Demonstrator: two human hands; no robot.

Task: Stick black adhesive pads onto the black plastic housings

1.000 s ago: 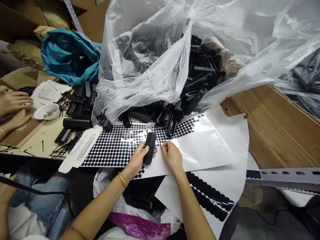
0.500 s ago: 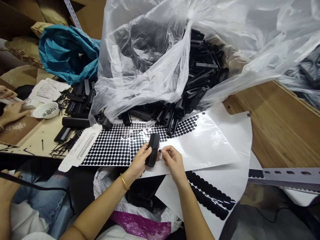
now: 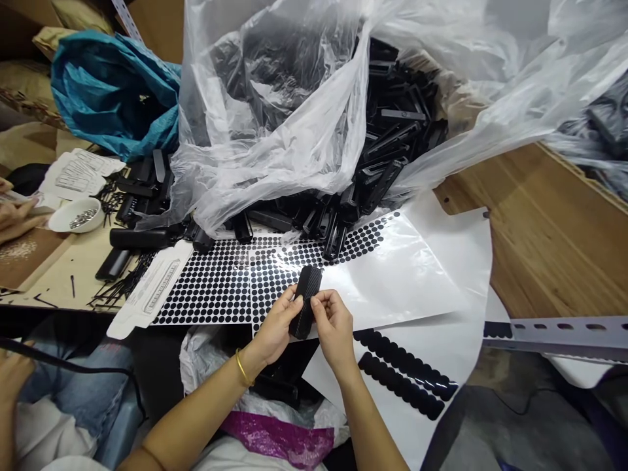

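Note:
My left hand [image 3: 275,322] grips a black oblong plastic case [image 3: 307,302] with a woven-look patterned face, thumb on its front. At the case's right edge my right hand [image 3: 335,326] has thumb and index finger pinched together, their tips touching it. The small round black sticker in that pinch is hidden by the fingertips now. Below and behind the case lies a sheet of round black stickers [image 3: 209,278], partly bare on its right side.
Black plastic parts [image 3: 392,137] spill from a clear plastic bag [image 3: 275,157]. A white bowl [image 3: 76,216] of small metal pieces and a co-worker's hand [image 3: 17,219] are at left. A printed card [image 3: 152,288] lies beside the sheet. A wooden panel [image 3: 549,229] stands right.
My right hand has brought the black dot sticker against the case, and its fingertips now touch the edge. The case has shifted slightly right and down in my left hand.

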